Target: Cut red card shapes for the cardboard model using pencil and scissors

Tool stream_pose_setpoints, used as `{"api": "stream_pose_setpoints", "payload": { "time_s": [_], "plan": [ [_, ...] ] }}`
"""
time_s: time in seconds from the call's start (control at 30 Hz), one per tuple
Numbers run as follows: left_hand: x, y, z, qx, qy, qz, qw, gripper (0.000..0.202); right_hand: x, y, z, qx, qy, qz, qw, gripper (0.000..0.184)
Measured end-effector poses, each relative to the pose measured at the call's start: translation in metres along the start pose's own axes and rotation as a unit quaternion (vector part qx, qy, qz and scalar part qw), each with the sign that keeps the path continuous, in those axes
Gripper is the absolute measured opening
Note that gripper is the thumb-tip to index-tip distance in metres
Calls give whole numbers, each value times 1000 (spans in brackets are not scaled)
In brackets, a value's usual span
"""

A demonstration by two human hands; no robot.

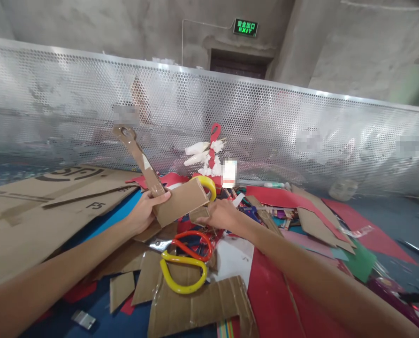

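Note:
My left hand (143, 212) is closed around a brown cardboard piece (179, 202), a folded block with a long taped strip (136, 152) rising up and to the left. My right hand (220, 213) is closed on a small cardboard flap (199, 214) at the block's lower right edge. A yellow tape roll (207, 184) sits just behind the block. Scissors with one orange and one yellow handle (186, 263) lie on cardboard scraps below both hands.
Cardboard sheets (36, 211) cover the left side. Red, green and pink paper scraps (300, 216) lie to the right. A red and white craft piece (209, 155) stands in front of a perforated metal barrier (265, 122). A purple object (399, 293) lies at lower right.

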State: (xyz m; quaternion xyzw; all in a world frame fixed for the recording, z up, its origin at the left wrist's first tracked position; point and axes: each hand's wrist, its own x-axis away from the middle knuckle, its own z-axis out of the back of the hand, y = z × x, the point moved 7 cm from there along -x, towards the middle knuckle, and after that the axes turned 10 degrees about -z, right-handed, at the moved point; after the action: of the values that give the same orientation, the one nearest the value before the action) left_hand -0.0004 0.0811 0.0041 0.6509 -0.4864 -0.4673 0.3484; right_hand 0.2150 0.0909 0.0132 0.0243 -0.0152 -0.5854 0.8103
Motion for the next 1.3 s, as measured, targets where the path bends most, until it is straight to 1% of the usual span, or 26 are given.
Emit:
{"api": "stream_pose_setpoints", "payload": {
  "time_s": [0.07,0.17,0.2,0.27,0.3,0.37,0.4,0.47,0.5,0.53,0.6,0.63,0.7,0.8,0.87,0.97,1.03,1.13,1.23,1.3],
  "plan": [
    [0,1,-1,5,0,2,1000,35,-3,2,0,-27,-2,-6,1000,67],
    [0,1,-1,14,5,3,1000,37,-6,8,3,-95,-19,-8,995,41],
    [0,2,0,19,10,1,1000,37,-7,11,4,-111,-30,-3,993,36],
    [0,2,2,30,27,-2,999,38,-8,21,6,-161,-68,0,985,31],
    [0,3,3,35,34,-4,999,39,-8,27,8,-193,-89,-2,977,29],
    [-1,3,3,41,38,-5,998,40,-4,43,14,-293,-123,-15,948,20],
    [-1,2,3,40,36,-4,999,39,0,51,18,-322,-127,-17,938,16],
    [-1,2,3,32,28,0,999,39,13,64,29,-391,-120,-8,912,16],
    [-1,1,2,28,23,2,999,38,22,68,32,-394,-125,2,910,16],
    [-1,1,2,25,19,2,1000,38,32,71,33,-379,-124,12,917,16],
    [-1,1,1,20,11,1,1000,38,53,69,36,-307,-92,49,946,13],
    [-1,1,1,19,7,0,1000,38,63,66,37,-271,-61,65,959,15],
    [-2,0,1,15,0,0,1000,37,79,56,36,-229,-17,76,970,31],
    [-3,-1,2,10,-8,-6,1000,36,90,38,32,-255,12,96,962,29],
    [-4,-2,3,8,-9,-7,1000,36,91,29,31,-284,11,121,951,35],
    [-4,-2,3,6,-3,-5,1000,37,91,24,27,-324,-32,154,933,49],
    [-4,-2,2,7,-1,-5,1000,37,91,27,23,-347,-74,150,923,56],
    [-4,-2,1,10,-7,-2,1000,36,93,34,18,-348,-127,130,919,72],
    [-4,-2,1,10,-14,0,1000,35,98,34,14,-332,-163,148,917,90],
    [-3,-1,1,2,-19,-2,1000,34,100,33,14,-336,-177,162,911,96]
  ]
}}
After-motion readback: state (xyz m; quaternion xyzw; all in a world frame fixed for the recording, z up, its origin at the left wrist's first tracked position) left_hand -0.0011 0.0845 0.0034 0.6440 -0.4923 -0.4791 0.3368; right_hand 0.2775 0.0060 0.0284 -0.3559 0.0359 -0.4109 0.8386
